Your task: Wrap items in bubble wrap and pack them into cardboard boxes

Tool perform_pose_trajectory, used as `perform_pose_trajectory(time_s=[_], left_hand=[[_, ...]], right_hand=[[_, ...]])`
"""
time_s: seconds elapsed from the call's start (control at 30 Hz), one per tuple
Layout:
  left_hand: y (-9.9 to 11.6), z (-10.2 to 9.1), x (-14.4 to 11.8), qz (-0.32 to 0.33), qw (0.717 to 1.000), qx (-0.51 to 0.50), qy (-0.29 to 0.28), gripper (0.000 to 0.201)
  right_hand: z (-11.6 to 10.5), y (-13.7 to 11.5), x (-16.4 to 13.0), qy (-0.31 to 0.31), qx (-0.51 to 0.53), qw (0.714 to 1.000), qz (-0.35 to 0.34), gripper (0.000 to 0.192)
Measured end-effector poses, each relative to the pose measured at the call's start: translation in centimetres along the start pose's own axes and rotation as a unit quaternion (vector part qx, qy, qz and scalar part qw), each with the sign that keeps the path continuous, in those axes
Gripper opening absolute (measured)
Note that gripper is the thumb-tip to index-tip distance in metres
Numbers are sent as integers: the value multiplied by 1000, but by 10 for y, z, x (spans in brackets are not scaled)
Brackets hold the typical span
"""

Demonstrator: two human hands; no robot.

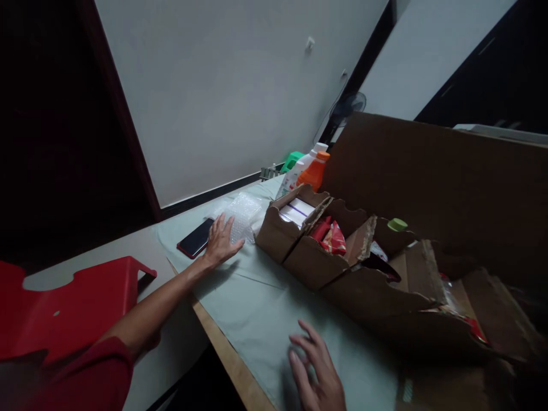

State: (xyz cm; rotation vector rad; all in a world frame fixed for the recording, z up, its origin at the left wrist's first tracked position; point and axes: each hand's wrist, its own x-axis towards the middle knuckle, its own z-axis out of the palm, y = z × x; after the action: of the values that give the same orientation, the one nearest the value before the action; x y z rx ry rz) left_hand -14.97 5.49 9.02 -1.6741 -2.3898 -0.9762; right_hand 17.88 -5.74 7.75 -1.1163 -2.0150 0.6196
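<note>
My left hand (220,242) reaches across the table with its fingers spread and holds nothing. Its fingertips are beside a dark phone (196,237) with a red edge and a sheet of clear bubble wrap (245,212); whether they touch either one I cannot tell. Low in the view, my right hand (317,371) hovers near the table's front part, fingers apart and slightly curled, with nothing in it. A row of brown cardboard boxes (306,268) stands to the right of both hands. White boxes with a purple stripe (296,211) and red packets (331,237) sit inside them.
A pale green cloth (257,297) covers the table. Behind the boxes are an orange bottle (314,171) and a tall cardboard panel (428,188). A green cap (397,224) shows above one box. At left is a red plastic stool (85,302).
</note>
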Motion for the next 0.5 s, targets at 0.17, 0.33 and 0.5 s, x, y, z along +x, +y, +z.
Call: perform_pose_trajectory(time_s=[0.17, 0.33, 0.5], left_hand=[[11, 1, 37, 13, 1000, -14, -23, 93], [2, 6, 47, 12, 998, -59, -21, 92], [-9, 13, 51, 10, 997, -72, -27, 80]], right_hand=[[79, -24, 146, -58, 186, 977, 91, 33], [138, -32, 206, -79, 266, 945, 175, 52], [120, -36, 178, 6, 265, 953, 150, 43]])
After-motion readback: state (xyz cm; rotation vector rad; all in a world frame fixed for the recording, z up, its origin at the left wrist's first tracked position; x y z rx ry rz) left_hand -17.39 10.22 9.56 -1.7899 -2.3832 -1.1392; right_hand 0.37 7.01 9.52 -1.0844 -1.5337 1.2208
